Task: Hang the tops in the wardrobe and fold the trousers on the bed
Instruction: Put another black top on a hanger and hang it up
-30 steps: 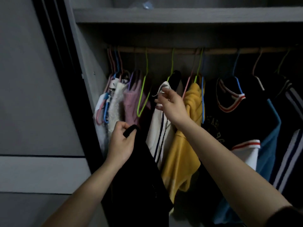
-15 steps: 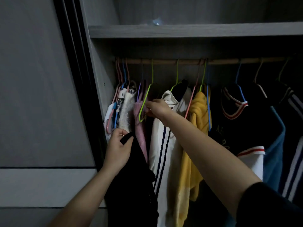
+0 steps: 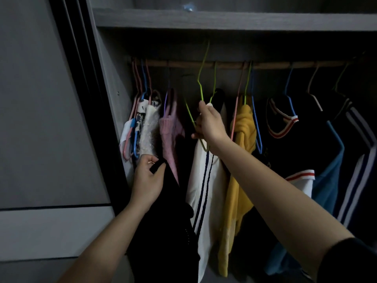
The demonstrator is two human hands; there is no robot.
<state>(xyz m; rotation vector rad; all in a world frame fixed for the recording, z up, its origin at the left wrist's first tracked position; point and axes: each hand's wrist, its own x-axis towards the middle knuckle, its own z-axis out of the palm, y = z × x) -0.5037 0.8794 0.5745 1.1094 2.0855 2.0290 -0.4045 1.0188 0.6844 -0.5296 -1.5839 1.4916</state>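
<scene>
The right hand (image 3: 210, 127) grips the green hanger (image 3: 201, 84), its hook above the rail (image 3: 265, 65), the left hand (image 3: 148, 178) clutches the black top (image 3: 163, 221) below, so best lower the hanger into its neck opening

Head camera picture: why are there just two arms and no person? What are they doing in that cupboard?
The camera sits on the person's head and looks forward and down. So you see only their own arms, as if through their eyes. This is a wardrobe with tops hanging from a rail. The right hand holds an empty green hanger, with its top raised above the rail. The left hand holds a black top lower down. It is dim, so small details are hard to see.
</scene>
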